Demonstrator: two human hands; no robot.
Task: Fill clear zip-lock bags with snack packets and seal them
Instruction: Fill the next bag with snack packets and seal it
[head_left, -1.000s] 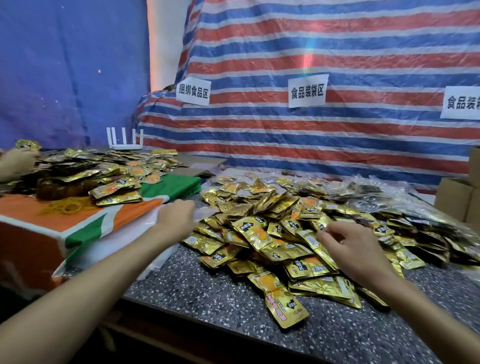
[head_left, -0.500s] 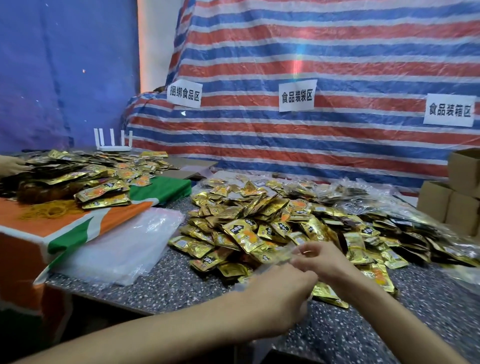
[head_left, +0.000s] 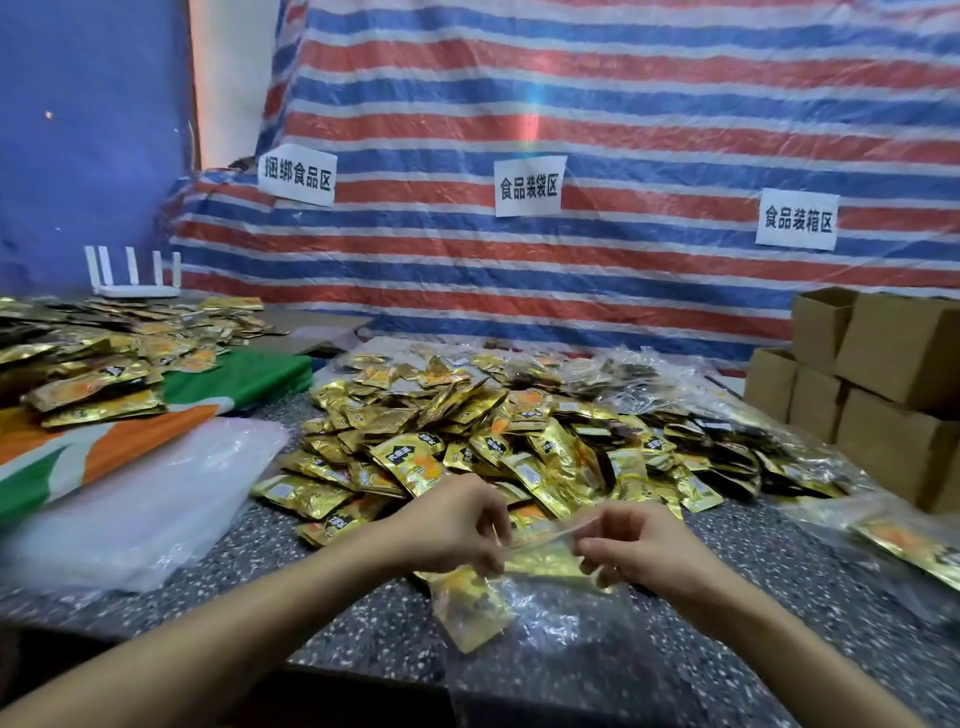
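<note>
Clear zip-lock bag is held up at its top edge between two bare hands, just above the near edge of a dark speckled worktop, with its body hanging down toward the person. Left hand pinches the bag's left corner, its fingers curled in against the thumb. Right hand pinches the right corner the same way, its fingers bent onto the plastic. Gold shows through the bag; whether those packets lie inside it or on the worktop behind it cannot be told. Just beyond the hands a big loose heap of gold snack packets covers the middle of the worktop. To the left of the heap lies a flat stack of empty clear bags, partly on an orange, white and green cloth. A second heap of gold packets sits on that cloth further left, with a white router behind it. Filled clear bags lie behind the main heap, and another one lies at the right edge. Brown cardboard boxes are stacked at the far right. A red, white and blue striped tarp hangs behind, bearing three white paper signs with Chinese characters.
</note>
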